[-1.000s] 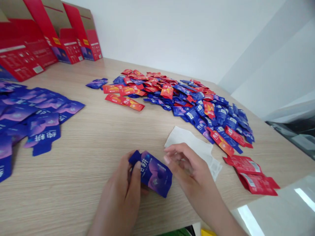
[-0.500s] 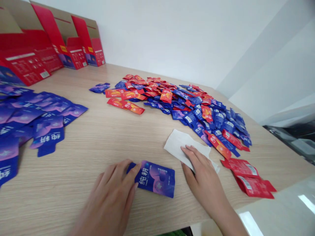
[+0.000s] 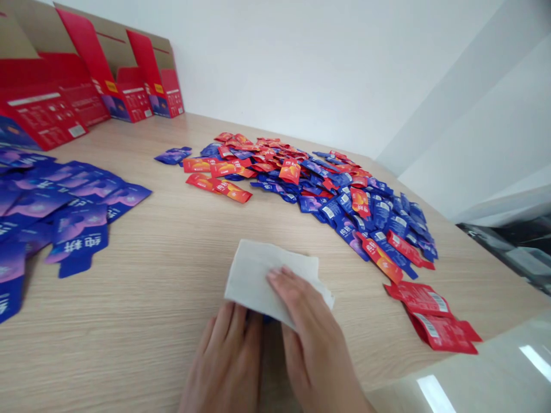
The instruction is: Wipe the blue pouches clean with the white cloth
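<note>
My right hand [image 3: 316, 332] grips a folded white wipe [image 3: 262, 275], with its fingers lying over the top and the thumb tucked at the near edge. Beneath the wipe lies a blue pouch [image 3: 267, 319], almost wholly hidden, so that just a sliver of blue shows. My left hand [image 3: 228, 350] is close on the left. Its fingertips disappear under the wipe's near edge, where the pouch's end is. Both hands rest low at the front of the wooden table [image 3: 150, 321].
Blue pouches [image 3: 81, 223] lie overlapping at the left. A long heap of small red and blue pouches [image 3: 327, 183] stretches across the back and right. Two red pouches [image 3: 439, 321] lie near the right edge. Open red cartons [image 3: 129, 92] stand by the wall.
My right hand has carried the white wipe left, from beside the blue pouch to over it, covering it. My left hand has shifted slightly right and nearer, its fingertips now hidden.
</note>
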Available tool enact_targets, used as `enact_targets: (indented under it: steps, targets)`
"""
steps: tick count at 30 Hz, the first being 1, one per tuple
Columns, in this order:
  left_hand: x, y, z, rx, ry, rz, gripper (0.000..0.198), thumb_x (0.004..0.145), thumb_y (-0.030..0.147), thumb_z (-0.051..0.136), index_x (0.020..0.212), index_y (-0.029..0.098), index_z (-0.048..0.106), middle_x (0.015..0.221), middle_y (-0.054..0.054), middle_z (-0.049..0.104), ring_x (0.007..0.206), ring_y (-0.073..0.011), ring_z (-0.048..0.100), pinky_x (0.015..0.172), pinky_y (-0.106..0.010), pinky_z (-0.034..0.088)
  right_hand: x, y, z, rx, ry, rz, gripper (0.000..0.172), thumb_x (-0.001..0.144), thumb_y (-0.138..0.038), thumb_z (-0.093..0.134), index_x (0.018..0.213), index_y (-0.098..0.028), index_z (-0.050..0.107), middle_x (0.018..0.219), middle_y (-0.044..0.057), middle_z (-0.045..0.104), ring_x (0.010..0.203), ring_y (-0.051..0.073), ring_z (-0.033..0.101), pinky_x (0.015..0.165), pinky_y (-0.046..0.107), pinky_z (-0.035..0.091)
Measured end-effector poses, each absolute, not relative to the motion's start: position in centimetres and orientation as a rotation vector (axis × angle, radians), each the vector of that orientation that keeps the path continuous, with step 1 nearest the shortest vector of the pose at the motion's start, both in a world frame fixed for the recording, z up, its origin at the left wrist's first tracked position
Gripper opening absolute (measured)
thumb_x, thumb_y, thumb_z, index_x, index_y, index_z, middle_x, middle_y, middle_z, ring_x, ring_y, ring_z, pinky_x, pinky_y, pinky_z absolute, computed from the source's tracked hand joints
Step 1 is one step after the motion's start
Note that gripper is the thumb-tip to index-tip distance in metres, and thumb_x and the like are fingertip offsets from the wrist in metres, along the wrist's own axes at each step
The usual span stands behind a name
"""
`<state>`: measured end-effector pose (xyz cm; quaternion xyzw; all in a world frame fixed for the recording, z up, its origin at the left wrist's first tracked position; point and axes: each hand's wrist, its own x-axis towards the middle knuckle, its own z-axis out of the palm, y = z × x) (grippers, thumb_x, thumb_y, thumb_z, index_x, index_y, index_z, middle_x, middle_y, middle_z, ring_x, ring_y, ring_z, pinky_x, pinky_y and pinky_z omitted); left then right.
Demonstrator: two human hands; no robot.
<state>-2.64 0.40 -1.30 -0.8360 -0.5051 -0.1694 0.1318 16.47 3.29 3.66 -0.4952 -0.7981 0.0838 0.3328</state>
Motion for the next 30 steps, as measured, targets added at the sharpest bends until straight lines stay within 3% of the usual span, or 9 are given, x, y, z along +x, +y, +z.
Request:
enact_targets:
  steps: [3, 8, 13, 16, 20, 24, 26, 30]
  targets:
    - [-2.0, 0.0, -2.3, -2.362, -1.438, -0.444, 0.054, 0.090, 0.010, 0.049, 0.140, 0.019, 0.067, 0.146, -0.012, 0.074, 0.134, -0.0264, 0.070, 0.101, -0.035, 0.063, 15.4, 3.9, 1.6, -1.197, -2.303, 0.130, 0.074, 0.090, 0.004, 0.042, 0.160, -0.019, 0.052, 0.159, 0.010, 0.064, 0.151, 0.026, 0.059, 0.122, 0.051, 0.056]
    - [-1.6, -0.8, -3.3, -2.312, -1.295, -0.452, 0.057, 0.092, 0.017, 0.051, 0.147, 0.009, 0.061, 0.150, -0.015, 0.071, 0.136, -0.0245, 0.069, 0.105, -0.030, 0.061, 17.3, 4.7, 0.0, -1.308, -2.341, 0.059, 0.075, 0.090, 0.006, 0.042, 0.160, -0.017, 0.055, 0.163, 0.011, 0.059, 0.153, 0.026, 0.056, 0.124, 0.053, 0.054]
    - [-0.2, -0.8, -2.2, -2.262, -1.413, -0.534, 0.049, 0.101, 0.027, 0.052, 0.146, 0.010, 0.063, 0.151, -0.011, 0.071, 0.135, -0.0218, 0.070, 0.105, -0.030, 0.059, 21.3, 4.3, 0.8, -1.585, -2.073, 0.102, 0.053, 0.107, -0.017, 0.045, 0.158, -0.018, 0.059, 0.163, 0.014, 0.060, 0.152, 0.031, 0.057, 0.125, 0.060, 0.050]
    - [1.0, -0.8, -2.0, -2.195, -1.527, -0.602, 0.047, 0.106, 0.033, 0.047, 0.143, 0.008, 0.065, 0.148, -0.011, 0.073, 0.134, -0.0214, 0.069, 0.108, -0.032, 0.057, 21.4, 3.8, 1.5, -1.675, -1.879, 0.133, 0.049, 0.112, -0.026, 0.043, 0.159, -0.020, 0.058, 0.162, 0.013, 0.061, 0.150, 0.031, 0.059, 0.122, 0.059, 0.052]
    - [1.1, -0.9, -3.2, -2.213, -1.442, -0.679, 0.045, 0.106, 0.034, 0.045, 0.137, 0.012, 0.068, 0.136, -0.009, 0.080, 0.129, -0.0211, 0.071, 0.110, -0.033, 0.054, 17.5, 3.0, 1.7, -1.366, -2.108, 0.193, 0.062, 0.108, -0.015, 0.047, 0.170, -0.024, 0.043, 0.170, 0.008, 0.051, 0.159, 0.024, 0.048, 0.126, 0.047, 0.050]
    - [0.1, -0.7, -4.3, -2.242, -1.428, -0.673, 0.036, 0.104, 0.028, 0.047, 0.126, 0.018, 0.073, 0.122, -0.004, 0.083, 0.118, -0.0193, 0.073, 0.107, -0.032, 0.055, 15.8, 3.3, 0.4, -1.204, -2.300, 0.179, 0.067, 0.099, -0.002, 0.047, 0.164, -0.018, 0.050, 0.163, 0.009, 0.060, 0.153, 0.022, 0.056, 0.125, 0.044, 0.051]
    - [-0.1, -0.5, -4.3, -2.232, -1.395, -0.637, 0.034, 0.101, 0.023, 0.049, 0.124, 0.015, 0.073, 0.126, -0.008, 0.082, 0.122, -0.0206, 0.072, 0.108, -0.032, 0.054, 17.7, 3.7, -0.2, -1.293, -2.292, 0.085, 0.066, 0.097, 0.000, 0.046, 0.160, -0.019, 0.056, 0.162, 0.009, 0.061, 0.152, 0.024, 0.057, 0.125, 0.049, 0.052]
    - [0.3, -0.2, -3.6, -2.220, -1.396, -0.627, 0.048, 0.101, 0.025, 0.047, 0.141, 0.005, 0.062, 0.146, -0.015, 0.073, 0.138, -0.0243, 0.065, 0.113, -0.034, 0.052, 23.5, 4.1, -0.2, -1.610, -2.149, -0.028, 0.054, 0.104, -0.011, 0.047, 0.156, -0.015, 0.061, 0.159, 0.016, 0.062, 0.147, 0.032, 0.062, 0.120, 0.058, 0.056]
